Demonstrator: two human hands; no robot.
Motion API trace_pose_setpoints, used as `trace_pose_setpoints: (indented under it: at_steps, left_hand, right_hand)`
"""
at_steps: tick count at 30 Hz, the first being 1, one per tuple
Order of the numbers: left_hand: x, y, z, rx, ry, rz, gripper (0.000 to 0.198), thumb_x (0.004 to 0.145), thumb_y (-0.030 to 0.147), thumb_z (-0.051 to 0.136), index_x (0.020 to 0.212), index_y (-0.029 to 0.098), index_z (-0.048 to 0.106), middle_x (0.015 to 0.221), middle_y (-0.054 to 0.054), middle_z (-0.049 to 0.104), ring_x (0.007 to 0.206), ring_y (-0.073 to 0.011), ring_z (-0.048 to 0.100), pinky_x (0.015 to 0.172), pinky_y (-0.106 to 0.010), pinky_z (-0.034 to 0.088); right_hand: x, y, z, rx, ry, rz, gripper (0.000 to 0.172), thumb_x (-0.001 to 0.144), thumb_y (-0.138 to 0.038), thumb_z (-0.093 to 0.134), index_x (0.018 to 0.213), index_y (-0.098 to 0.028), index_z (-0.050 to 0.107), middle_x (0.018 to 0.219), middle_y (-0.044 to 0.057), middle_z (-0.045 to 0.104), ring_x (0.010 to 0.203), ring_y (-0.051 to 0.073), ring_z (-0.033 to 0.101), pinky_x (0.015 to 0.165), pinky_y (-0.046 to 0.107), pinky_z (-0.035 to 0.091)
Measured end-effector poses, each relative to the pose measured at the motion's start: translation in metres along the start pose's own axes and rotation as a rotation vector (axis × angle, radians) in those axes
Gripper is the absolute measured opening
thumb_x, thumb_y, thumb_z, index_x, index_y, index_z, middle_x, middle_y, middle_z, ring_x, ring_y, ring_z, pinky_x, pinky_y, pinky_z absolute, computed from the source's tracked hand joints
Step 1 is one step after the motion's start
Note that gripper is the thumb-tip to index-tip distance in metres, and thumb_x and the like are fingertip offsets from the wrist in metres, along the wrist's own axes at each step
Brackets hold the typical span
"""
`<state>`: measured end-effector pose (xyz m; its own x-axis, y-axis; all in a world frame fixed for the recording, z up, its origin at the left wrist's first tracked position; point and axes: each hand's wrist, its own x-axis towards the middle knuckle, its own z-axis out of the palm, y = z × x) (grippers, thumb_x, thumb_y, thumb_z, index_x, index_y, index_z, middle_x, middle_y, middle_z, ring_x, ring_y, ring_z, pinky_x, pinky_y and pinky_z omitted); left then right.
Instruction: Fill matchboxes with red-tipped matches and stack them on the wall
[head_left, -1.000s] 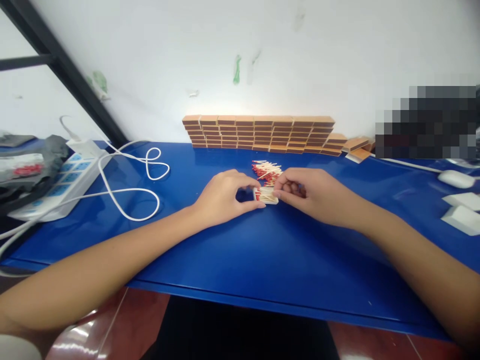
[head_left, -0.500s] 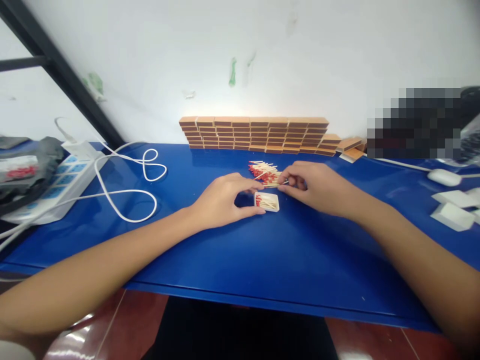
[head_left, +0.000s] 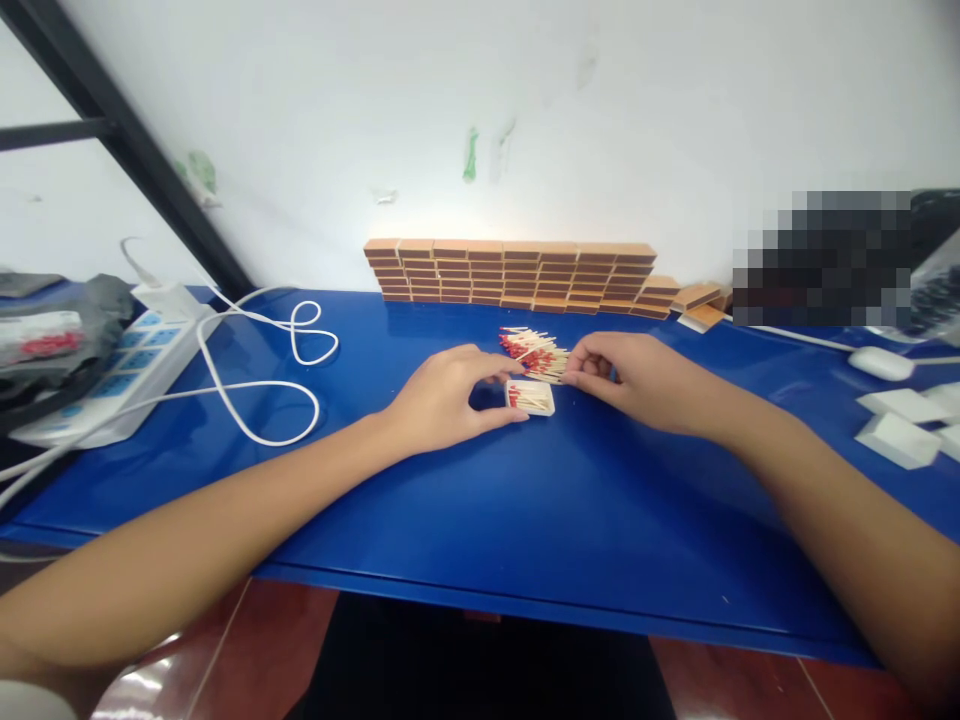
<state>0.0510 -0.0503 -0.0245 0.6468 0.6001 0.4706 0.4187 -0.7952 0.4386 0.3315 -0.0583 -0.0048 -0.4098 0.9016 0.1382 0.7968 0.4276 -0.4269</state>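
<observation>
A small white matchbox tray lies on the blue table, holding several red-headed matches. My left hand has its thumb and fingers around the tray's left end. Just behind the tray is a heap of loose red-tipped matches, heads mostly to the left. At the heap's right edge my right hand is closed in a pinch on the plain ends of matches; how many it grips is hidden by the fingers.
Matchboxes are stacked in a long row against the wall, with a partly open one at the right end. White empty-looking trays lie far right. A power strip and looping white cables occupy the left.
The tray and my left hand have shifted slightly toward the heap. My right hand has stayed by the heap's right edge, its fingertips moving slightly right. The view has tilted a little.
</observation>
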Motion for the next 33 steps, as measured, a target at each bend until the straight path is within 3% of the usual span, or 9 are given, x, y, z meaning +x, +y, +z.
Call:
trace_pose_setpoints:
  at_steps: [17, 25, 33]
  left_hand:
    - [-0.002, 0.003, 0.001, -0.009, -0.042, 0.025, 0.053, 0.088, 0.04, 0.086, 0.134, 0.021, 0.068, 0.107, -0.005, 0.08, 0.098, -0.0222, 0.072, 0.091, -0.037, 0.056]
    - [0.0, 0.0, 0.002, 0.045, -0.007, -0.056, 0.054, 0.086, 0.042, 0.087, 0.132, 0.021, 0.068, 0.106, -0.003, 0.081, 0.096, -0.0223, 0.073, 0.088, -0.037, 0.056]
    - [-0.002, 0.002, 0.002, 0.021, -0.001, -0.001, 0.052, 0.088, 0.039, 0.086, 0.134, 0.023, 0.068, 0.111, -0.004, 0.081, 0.105, -0.0239, 0.071, 0.094, -0.039, 0.056]
  right_hand:
    - [0.0, -0.004, 0.002, 0.013, -0.076, 0.015, 0.028, 0.098, -0.045, 0.057, 0.086, -0.022, 0.068, 0.074, 0.003, 0.067, 0.062, 0.018, 0.055, 0.06, 0.031, 0.039]
    - [-0.007, -0.013, -0.009, 0.018, 0.024, -0.021, 0.029, 0.1, -0.05, 0.059, 0.089, -0.025, 0.068, 0.077, 0.004, 0.069, 0.065, 0.02, 0.058, 0.062, 0.034, 0.041]
    - [-0.009, -0.032, 0.011, 0.056, -0.017, -0.13, 0.017, 0.1, -0.037, 0.059, 0.092, -0.024, 0.067, 0.075, 0.001, 0.066, 0.064, 0.016, 0.056, 0.061, 0.031, 0.04]
